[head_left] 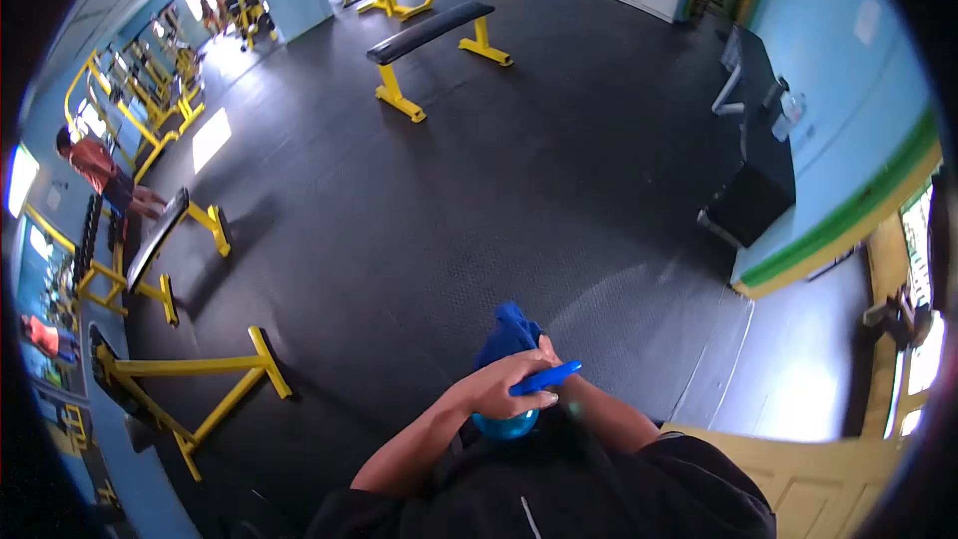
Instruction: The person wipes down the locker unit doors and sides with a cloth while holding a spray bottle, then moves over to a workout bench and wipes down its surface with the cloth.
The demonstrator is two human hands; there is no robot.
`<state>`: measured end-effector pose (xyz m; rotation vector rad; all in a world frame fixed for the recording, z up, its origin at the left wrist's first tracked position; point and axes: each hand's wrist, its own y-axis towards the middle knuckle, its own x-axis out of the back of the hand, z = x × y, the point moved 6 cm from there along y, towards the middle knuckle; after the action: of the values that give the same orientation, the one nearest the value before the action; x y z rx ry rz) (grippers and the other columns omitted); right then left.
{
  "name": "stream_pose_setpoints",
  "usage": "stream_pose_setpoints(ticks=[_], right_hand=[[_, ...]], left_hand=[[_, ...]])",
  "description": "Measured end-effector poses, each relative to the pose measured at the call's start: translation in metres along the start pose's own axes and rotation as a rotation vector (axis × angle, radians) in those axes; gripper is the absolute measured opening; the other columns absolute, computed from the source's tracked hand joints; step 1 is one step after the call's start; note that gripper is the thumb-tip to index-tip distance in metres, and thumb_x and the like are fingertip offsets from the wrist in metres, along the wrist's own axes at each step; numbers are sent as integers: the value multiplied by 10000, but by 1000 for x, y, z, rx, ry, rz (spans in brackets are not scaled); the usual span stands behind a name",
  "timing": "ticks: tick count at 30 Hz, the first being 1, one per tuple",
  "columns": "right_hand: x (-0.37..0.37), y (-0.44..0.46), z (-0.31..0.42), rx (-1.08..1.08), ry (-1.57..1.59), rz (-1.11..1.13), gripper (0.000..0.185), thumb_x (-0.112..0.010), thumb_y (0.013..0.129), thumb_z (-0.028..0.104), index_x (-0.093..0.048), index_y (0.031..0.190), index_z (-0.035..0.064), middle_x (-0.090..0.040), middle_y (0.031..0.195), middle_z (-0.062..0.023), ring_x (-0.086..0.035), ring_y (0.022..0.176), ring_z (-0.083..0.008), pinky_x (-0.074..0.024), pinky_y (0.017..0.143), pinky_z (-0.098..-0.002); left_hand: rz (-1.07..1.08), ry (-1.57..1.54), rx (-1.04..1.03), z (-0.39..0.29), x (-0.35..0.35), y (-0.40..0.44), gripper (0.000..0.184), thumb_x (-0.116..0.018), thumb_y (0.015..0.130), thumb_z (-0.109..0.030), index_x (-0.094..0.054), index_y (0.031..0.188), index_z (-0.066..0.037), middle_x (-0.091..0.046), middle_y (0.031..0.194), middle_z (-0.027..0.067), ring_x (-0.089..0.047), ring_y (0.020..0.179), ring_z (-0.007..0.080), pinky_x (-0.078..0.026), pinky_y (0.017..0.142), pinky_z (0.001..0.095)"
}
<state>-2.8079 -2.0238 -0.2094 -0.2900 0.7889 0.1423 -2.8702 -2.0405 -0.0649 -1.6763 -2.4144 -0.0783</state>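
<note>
Close to my body, my left hand is closed round the neck of a spray bottle. The bottle's blue trigger head sticks out to the right over my right wrist, and its translucent teal body shows below the palm. Just beyond it, my right hand grips a dark blue cloth that bunches up ahead of the fingers. My left hand and the bottle partly cover the right hand. Both forearms come together in front of my black shirt.
A flat black-and-yellow bench stands ahead on black rubber flooring. Leftward are another bench, a yellow-framed bench, a dumbbell rack and a person in an orange top. A black desk lines the right wall.
</note>
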Motion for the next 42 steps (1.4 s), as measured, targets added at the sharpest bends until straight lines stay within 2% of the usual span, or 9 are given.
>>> stream_pose_setpoints(ticks=[9,12,17,20,25,27,32,38,42], right_hand=[[27,227,114,236,-36,315,850,-592,756,693,-468,1317,67,-537,1277,-119,-542,1150,-256,-425,1013,-436],[80,318,165,453,-930,6,561,-504,932,393,-395,1389,85,-480,1363,-120,-480,1238,-241,-235,1135,-441],[41,368,311,731,-996,-400,490,-504,877,502,-611,1133,98,-617,1151,-122,-562,1078,-289,-408,971,-486],[0,397,376,273,-2552,-644,354,-504,875,448,-598,955,116,-614,974,-111,-569,952,-281,-413,896,-486],[209,506,291,865,-974,-293,304,-528,881,404,-625,1012,148,-621,1044,-104,-570,1001,-268,-418,906,-436],[228,532,313,597,-731,-625,294,-538,881,396,-634,1023,157,-624,1049,-106,-571,1013,-262,-429,891,-416],[87,663,442,43,-2024,-189,392,-666,801,351,-626,1144,164,-581,1229,-73,-552,1120,-245,-417,974,-348],[84,799,500,586,-667,71,562,-750,765,320,-544,1252,131,-568,1242,-61,-559,1143,-233,-432,978,-377],[146,895,506,467,-615,-2,633,-746,786,314,-465,1319,124,-556,1262,-62,-553,1158,-232,-429,992,-387]], left_hand=[[-38,-14,16,48,197,102,525,-656,868,-260,-484,1327,-71,-530,1269,164,-508,1193,274,-384,1011,391],[-99,-69,-174,58,273,143,554,-652,873,-222,-450,1366,-74,-530,1305,150,-501,1201,230,-366,1018,367],[-34,-108,-53,50,394,179,521,-619,891,-151,-434,1370,-68,-560,1261,156,-579,1110,283,-428,948,392],[-130,-404,23,65,469,214,508,-602,915,-131,-401,1362,3,-542,1288,100,-624,1028,196,-474,900,356],[-339,-160,130,110,575,288,547,-647,897,-193,-384,1336,-1,-547,1241,121,-637,959,192,-507,820,341],[-418,95,83,118,619,316,615,-707,855,-212,-382,1334,-7,-534,1236,127,-629,943,184,-503,822,330],[-750,-91,-28,114,728,394,652,-751,808,-134,-383,1331,-10,-496,1234,98,-579,990,147,-491,819,297],[-871,-127,-175,100,839,482,660,-737,803,-54,-359,1344,-57,-481,1247,101,-606,1004,192,-524,811,318],[-815,-75,-152,113,920,541,654,-768,771,-51,-394,1308,-67,-481,1236,93,-624,958,195,-536,783,312]])
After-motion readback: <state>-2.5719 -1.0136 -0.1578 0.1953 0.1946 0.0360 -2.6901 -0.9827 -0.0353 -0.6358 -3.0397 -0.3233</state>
